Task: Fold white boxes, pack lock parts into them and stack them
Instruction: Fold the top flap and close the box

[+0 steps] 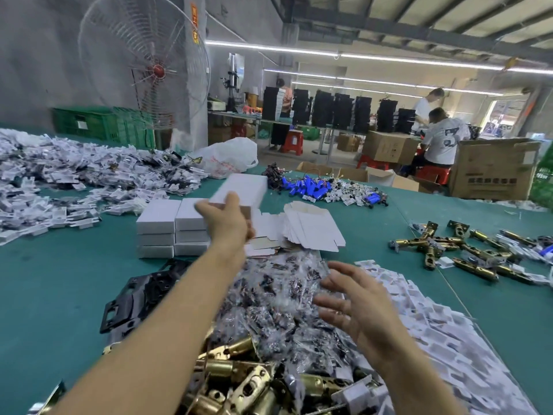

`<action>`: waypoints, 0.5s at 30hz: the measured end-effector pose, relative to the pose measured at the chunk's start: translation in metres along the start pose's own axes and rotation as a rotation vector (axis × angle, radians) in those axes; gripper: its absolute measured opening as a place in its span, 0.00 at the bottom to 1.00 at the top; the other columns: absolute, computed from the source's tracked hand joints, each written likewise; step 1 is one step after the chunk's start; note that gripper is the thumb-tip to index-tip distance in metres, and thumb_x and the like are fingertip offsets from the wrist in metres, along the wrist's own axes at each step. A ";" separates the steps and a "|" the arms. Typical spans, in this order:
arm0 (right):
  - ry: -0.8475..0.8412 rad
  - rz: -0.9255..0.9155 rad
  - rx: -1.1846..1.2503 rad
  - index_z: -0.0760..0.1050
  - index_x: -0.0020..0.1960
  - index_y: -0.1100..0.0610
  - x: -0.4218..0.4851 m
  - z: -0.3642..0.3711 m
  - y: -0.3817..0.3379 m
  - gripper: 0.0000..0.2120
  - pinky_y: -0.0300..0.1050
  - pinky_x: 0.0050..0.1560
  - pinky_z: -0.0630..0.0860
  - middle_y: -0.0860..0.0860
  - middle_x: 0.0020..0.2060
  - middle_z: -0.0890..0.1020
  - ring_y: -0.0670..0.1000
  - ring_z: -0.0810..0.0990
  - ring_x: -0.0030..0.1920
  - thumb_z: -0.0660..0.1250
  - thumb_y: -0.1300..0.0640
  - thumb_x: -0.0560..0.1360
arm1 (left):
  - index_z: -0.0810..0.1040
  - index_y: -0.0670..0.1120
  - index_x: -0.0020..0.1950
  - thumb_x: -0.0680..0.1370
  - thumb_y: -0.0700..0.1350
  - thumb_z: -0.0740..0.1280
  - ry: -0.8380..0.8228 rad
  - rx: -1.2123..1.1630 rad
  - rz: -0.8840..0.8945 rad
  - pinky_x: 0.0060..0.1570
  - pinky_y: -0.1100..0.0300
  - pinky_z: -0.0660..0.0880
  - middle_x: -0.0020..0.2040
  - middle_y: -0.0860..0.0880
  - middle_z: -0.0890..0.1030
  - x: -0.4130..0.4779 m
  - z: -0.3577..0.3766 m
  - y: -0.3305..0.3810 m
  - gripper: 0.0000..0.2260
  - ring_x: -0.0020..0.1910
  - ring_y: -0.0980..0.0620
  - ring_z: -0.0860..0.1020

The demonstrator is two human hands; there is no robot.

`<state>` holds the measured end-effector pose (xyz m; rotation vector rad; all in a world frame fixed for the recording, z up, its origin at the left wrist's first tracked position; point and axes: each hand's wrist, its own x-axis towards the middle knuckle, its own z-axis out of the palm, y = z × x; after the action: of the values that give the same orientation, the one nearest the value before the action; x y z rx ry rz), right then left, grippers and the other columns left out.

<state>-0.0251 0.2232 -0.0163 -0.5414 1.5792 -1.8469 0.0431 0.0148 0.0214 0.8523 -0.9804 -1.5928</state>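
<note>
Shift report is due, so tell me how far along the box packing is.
Done: two stacks of closed boxes, three high each. In hand: the left hand holds another closed box above them; the right hand hovers open over bagged parts. Left: a pile of flat boxes and many brass latches.

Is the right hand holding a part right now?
No, the right hand hovers with fingers spread above the pile of clear parts bags, gripping nothing.
</note>
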 end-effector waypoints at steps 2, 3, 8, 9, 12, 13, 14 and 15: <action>-0.020 0.014 -0.006 0.78 0.58 0.55 -0.001 0.001 0.002 0.09 0.45 0.36 0.79 0.57 0.49 0.82 0.53 0.82 0.38 0.66 0.58 0.79 | 0.59 0.49 0.56 0.84 0.47 0.60 0.125 0.068 0.076 0.20 0.64 0.68 0.48 0.40 0.76 0.029 -0.014 0.003 0.09 0.26 0.52 0.71; -0.031 0.022 -0.006 0.79 0.58 0.56 -0.001 0.002 0.003 0.08 0.45 0.35 0.78 0.57 0.48 0.82 0.53 0.81 0.37 0.66 0.59 0.79 | 0.59 0.49 0.56 0.84 0.47 0.60 0.188 0.113 0.119 0.20 0.63 0.69 0.49 0.39 0.77 0.043 -0.023 0.003 0.09 0.25 0.51 0.72; -0.064 0.027 -0.044 0.79 0.56 0.56 0.003 0.002 0.010 0.07 0.44 0.35 0.78 0.57 0.47 0.83 0.51 0.81 0.37 0.66 0.59 0.79 | 0.64 0.49 0.61 0.83 0.49 0.61 0.421 0.204 0.241 0.27 0.58 0.74 0.54 0.42 0.76 0.096 -0.065 0.013 0.10 0.32 0.47 0.77; -0.062 0.027 -0.055 0.80 0.56 0.55 0.004 0.001 0.011 0.07 0.44 0.36 0.78 0.57 0.47 0.83 0.52 0.81 0.37 0.67 0.58 0.79 | 0.65 0.49 0.62 0.83 0.49 0.63 0.435 0.204 0.233 0.26 0.59 0.75 0.56 0.42 0.75 0.104 -0.071 0.017 0.11 0.33 0.48 0.78; -0.060 0.030 -0.071 0.80 0.55 0.55 0.005 0.000 0.015 0.07 0.44 0.37 0.78 0.56 0.45 0.84 0.52 0.82 0.38 0.67 0.58 0.79 | 0.69 0.46 0.54 0.81 0.44 0.67 0.463 0.267 0.159 0.35 0.53 0.81 0.60 0.39 0.77 0.129 -0.087 0.019 0.07 0.39 0.47 0.82; -0.062 0.032 -0.078 0.81 0.55 0.54 0.005 0.000 0.015 0.06 0.44 0.37 0.78 0.56 0.45 0.84 0.52 0.82 0.38 0.67 0.58 0.79 | 0.69 0.46 0.51 0.81 0.43 0.67 0.478 0.280 0.128 0.35 0.53 0.81 0.60 0.38 0.79 0.133 -0.092 0.017 0.07 0.36 0.47 0.81; -0.062 0.034 -0.084 0.81 0.54 0.54 0.005 0.001 0.016 0.06 0.44 0.36 0.78 0.55 0.44 0.84 0.52 0.82 0.38 0.68 0.58 0.79 | 0.69 0.44 0.51 0.81 0.43 0.68 0.483 0.274 0.094 0.33 0.54 0.80 0.61 0.37 0.78 0.136 -0.094 0.014 0.07 0.34 0.47 0.80; -0.062 0.036 -0.089 0.81 0.53 0.54 0.004 0.002 0.016 0.06 0.43 0.36 0.78 0.55 0.44 0.84 0.52 0.82 0.38 0.68 0.58 0.78 | 0.70 0.43 0.53 0.80 0.44 0.68 0.478 0.272 0.071 0.33 0.53 0.80 0.64 0.37 0.76 0.136 -0.096 0.012 0.08 0.37 0.46 0.80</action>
<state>-0.0239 0.2177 -0.0320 -0.6000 1.6252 -1.7232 0.1043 -0.1364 -0.0141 1.2992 -0.8743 -1.1303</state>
